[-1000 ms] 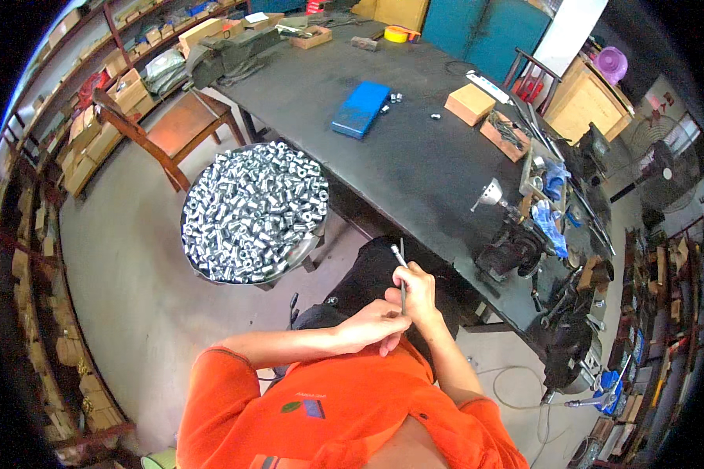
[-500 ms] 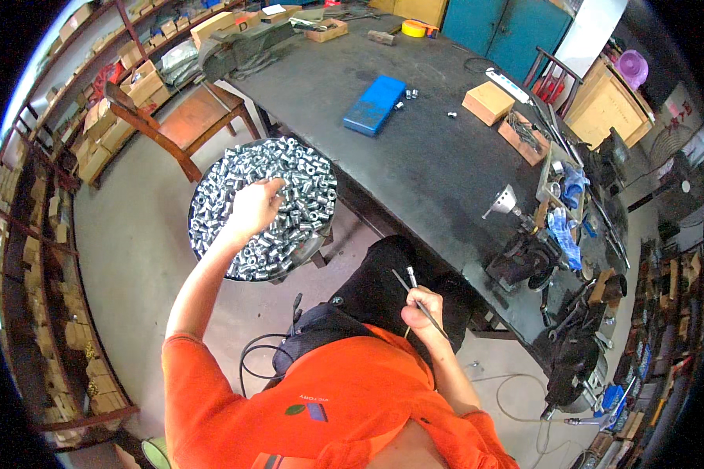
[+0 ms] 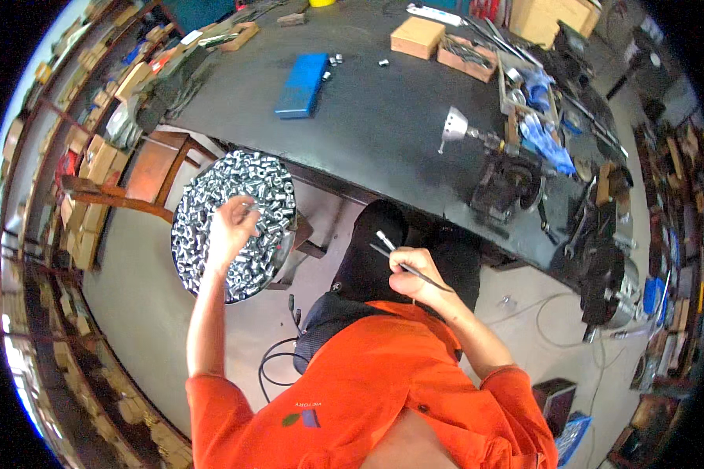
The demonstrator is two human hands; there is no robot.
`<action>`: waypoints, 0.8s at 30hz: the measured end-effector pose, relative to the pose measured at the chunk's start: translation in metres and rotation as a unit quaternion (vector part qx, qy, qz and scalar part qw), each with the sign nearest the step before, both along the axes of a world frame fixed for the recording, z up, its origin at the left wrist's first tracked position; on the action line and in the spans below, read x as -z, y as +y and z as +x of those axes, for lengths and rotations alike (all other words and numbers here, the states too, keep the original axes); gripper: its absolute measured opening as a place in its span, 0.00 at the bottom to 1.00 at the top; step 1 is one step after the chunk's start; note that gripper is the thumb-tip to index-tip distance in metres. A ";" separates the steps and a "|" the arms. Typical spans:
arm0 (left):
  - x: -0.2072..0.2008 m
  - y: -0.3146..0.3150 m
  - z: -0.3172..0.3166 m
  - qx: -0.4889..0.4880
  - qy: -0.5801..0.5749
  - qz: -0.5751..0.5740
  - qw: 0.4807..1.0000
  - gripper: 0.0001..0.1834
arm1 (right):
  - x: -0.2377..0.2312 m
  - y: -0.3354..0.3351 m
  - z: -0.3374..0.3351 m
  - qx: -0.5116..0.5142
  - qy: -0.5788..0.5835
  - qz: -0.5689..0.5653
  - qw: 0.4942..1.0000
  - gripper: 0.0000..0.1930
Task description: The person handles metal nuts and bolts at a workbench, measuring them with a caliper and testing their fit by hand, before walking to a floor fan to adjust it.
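My left hand (image 3: 231, 228) is over a heap of small silvery metal fittings (image 3: 235, 270) in a round tray (image 3: 177, 270). Its thumb and fingers are curled together at the heap's surface; what they pinch is too small to make out. In front of my body, over my dark trousers, my right hand (image 3: 416, 272) is closed around thin dark rods (image 3: 430, 281). A bright metal tip (image 3: 383, 237) sticks out beyond its fingers, apart from the tray.
A dark workbench (image 3: 360, 133) carries a blue box (image 3: 302, 86), a few loose fittings, a yellow-brown box (image 3: 417, 37) and a bench tool with a silvery cone (image 3: 454, 125). A wooden chair (image 3: 152, 168) stands behind the tray. A black cable (image 3: 270, 367) hangs beside me.
The whole view has turned, shifting the bench leftward and upward in the picture. My left hand remains over the heap, its fingers more curled. My right hand still grips the rods, now tilted further left.
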State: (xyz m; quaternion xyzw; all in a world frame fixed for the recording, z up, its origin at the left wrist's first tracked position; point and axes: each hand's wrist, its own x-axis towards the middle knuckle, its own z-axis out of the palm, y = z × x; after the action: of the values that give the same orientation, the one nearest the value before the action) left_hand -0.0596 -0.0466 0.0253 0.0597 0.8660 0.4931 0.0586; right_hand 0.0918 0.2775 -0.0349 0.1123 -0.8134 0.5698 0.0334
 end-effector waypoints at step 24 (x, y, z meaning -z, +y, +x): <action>0.029 0.160 0.086 0.255 -0.222 0.196 0.920 0.13 | -0.003 0.017 0.037 -0.004 0.070 0.057 0.996 0.12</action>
State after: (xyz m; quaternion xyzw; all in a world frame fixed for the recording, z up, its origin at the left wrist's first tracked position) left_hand 0.0260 0.1135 -0.0036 0.1779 0.6719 0.6222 0.3603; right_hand 0.1286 0.2945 -0.0321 0.1571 -0.8398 0.5133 0.0812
